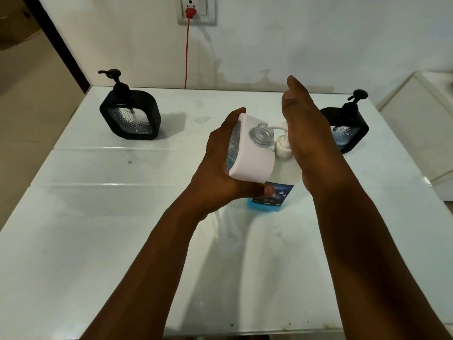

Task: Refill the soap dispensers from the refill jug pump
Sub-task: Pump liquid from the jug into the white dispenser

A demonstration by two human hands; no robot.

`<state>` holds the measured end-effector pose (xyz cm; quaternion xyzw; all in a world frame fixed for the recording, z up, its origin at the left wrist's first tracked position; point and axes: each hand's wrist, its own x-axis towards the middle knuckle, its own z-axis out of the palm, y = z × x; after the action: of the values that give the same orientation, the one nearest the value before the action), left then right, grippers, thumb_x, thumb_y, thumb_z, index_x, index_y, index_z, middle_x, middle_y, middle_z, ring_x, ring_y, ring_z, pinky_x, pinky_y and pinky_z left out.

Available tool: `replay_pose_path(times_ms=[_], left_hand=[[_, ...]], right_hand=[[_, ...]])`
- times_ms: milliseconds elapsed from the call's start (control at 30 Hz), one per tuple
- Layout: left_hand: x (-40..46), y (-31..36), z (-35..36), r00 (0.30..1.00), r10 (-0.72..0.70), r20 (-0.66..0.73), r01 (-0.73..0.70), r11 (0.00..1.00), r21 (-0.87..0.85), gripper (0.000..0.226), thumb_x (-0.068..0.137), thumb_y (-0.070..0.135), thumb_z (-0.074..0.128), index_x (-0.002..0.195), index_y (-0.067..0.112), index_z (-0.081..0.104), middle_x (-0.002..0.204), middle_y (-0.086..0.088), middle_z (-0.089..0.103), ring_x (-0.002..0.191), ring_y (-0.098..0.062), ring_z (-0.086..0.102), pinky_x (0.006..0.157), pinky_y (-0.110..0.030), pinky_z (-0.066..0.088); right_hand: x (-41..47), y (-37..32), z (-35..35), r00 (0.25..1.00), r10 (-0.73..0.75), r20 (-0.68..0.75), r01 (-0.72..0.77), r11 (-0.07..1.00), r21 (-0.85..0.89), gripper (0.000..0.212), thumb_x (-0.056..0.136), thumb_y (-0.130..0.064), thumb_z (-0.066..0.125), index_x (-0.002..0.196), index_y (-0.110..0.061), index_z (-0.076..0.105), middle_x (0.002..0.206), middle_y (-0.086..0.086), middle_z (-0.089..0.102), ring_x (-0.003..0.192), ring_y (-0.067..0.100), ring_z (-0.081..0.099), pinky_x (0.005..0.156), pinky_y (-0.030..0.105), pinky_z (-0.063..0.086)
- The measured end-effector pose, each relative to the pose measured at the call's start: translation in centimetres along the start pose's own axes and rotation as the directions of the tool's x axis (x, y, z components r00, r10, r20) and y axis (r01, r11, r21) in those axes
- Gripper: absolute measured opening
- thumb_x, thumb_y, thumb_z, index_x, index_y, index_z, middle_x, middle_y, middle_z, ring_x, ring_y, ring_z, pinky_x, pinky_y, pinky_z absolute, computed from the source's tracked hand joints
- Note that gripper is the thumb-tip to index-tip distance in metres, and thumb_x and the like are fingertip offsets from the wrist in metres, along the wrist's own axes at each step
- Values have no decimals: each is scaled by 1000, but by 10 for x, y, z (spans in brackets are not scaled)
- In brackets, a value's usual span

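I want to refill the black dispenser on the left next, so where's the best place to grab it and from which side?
Probably by the narrow sides of its body, coming from above or the front. The black dispenser stands upright and alone on the table, flat and slim, so fingers can wrap across it. Its thin pump neck looks a poorer hold.

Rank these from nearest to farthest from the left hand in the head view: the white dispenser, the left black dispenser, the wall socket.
1. White dispenser: gripped in the left hand, mid-table.
2. Left black dispenser: standing at the table's back left, well apart from the hand.
3. Wall socket: high on the wall behind the table, farthest.
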<state>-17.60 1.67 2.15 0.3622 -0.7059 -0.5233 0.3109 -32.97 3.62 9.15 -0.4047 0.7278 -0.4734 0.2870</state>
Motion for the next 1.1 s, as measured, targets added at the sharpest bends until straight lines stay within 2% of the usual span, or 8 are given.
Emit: replay_pose_path(times_ms=[67,133,267,367,567,800,967,1100], left_hand=[[-1,3,1,1000,-3,0,3,1000,4,142,47,47,99,166,40,21,170,17,32,156,-12,37,126,-52,42],[1,5,2,1000,11,8,-11,1000,8,135,53,37,96,165,35,21,173,12,30,157,-15,36,127,-54,39],[-1,7,3,1000,-1,5,1,1000,7,132,56,35,91,167,29,20,174,11,28,158,-15,35,128,-54,38],[-2,7,3,1000,-6,2,6,1000,10,131,56,34,91,167,27,22,174,10,28,158,-16,34,129,-54,37],[-3,4,2,1000,-13,4,13,1000,17,132,57,36,92,168,26,20,175,7,28,160,-20,33,129,-58,35],[-2,2,3,1000,-12,15,12,1000,-4,139,51,40,97,167,32,20,173,11,30,158,-19,36,127,-58,39],[-2,-1,2,1000,-5,13,5,1000,8,137,52,42,98,164,38,21,173,13,30,158,-17,35,127,-57,39],[-2,-1,0,1000,-5,18,5,1000,4,142,47,51,98,165,43,19,171,18,31,157,-14,36,126,-55,41]], right_hand=[[-1,-1,2,1000,-9,-13,9,1000,-14,48,107,-29,30,153,-44,23,159,-15,28,124,-3,45,105,22,31],[0,0,4,999,-19,-32,18,999,-44,52,107,-23,29,154,-44,19,160,-14,25,109,-3,46,95,22,34],[3,5,8,999,-7,-43,4,997,-75,53,106,-21,27,154,-42,20,161,-10,25,124,14,50,102,29,38],[2,5,8,999,-4,-53,0,997,-71,51,106,-23,27,152,-44,22,160,-10,27,113,11,52,95,29,40],[3,-4,3,1000,22,-6,-22,999,-41,47,108,-37,26,153,-44,18,160,-7,28,139,16,38,115,34,29],[-2,8,4,1000,15,25,-17,998,62,42,106,-30,33,147,-36,41,153,-6,43,136,11,44,118,35,31],[1,6,8,999,32,-34,-32,999,-15,46,107,-26,30,149,-43,33,155,-9,38,114,7,47,101,25,33],[0,2,4,999,36,9,-36,999,15,45,107,-34,30,152,-42,27,159,-10,31,139,14,39,118,35,27]])
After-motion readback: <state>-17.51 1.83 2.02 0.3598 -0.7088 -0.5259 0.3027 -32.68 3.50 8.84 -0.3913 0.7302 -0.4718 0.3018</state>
